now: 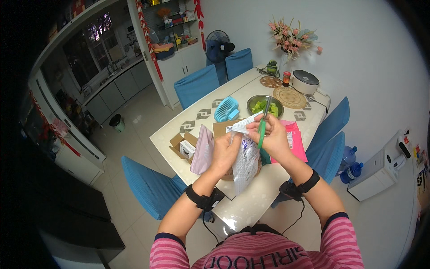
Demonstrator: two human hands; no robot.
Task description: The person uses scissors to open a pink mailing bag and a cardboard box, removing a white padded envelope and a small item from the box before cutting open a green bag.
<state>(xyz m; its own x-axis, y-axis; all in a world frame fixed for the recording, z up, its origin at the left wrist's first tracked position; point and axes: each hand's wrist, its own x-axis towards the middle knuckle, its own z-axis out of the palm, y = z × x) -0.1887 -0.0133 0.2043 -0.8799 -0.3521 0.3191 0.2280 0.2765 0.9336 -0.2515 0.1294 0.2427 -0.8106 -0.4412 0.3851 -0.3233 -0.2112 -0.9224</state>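
Observation:
My left hand [226, 151] grips a white bubble-wrap bag [244, 168] that hangs down over the table and bears writing. With its fingertips my right hand [271, 134] pinches the folded top of the same bag. Green-handled scissors [261, 134] are also in my right hand, blades pointing away from me. Behind the bag are a cardboard box [220, 127], partly hidden, and a round brownish thing, mostly covered. A pale pink pouch [202, 151] is left of my left hand, and a bright pink mailing bag [297, 144] is just right of my right hand.
On the table [181, 134] are an open small carton [177, 144], a light-blue fan [226, 109], a metal bowl of green pieces [254, 99], woven mats [289, 98], a sauce jar [286, 79], a white cooker [304, 84] and a flower vase [284, 62]. Blue-covered chairs [147, 186] surround it.

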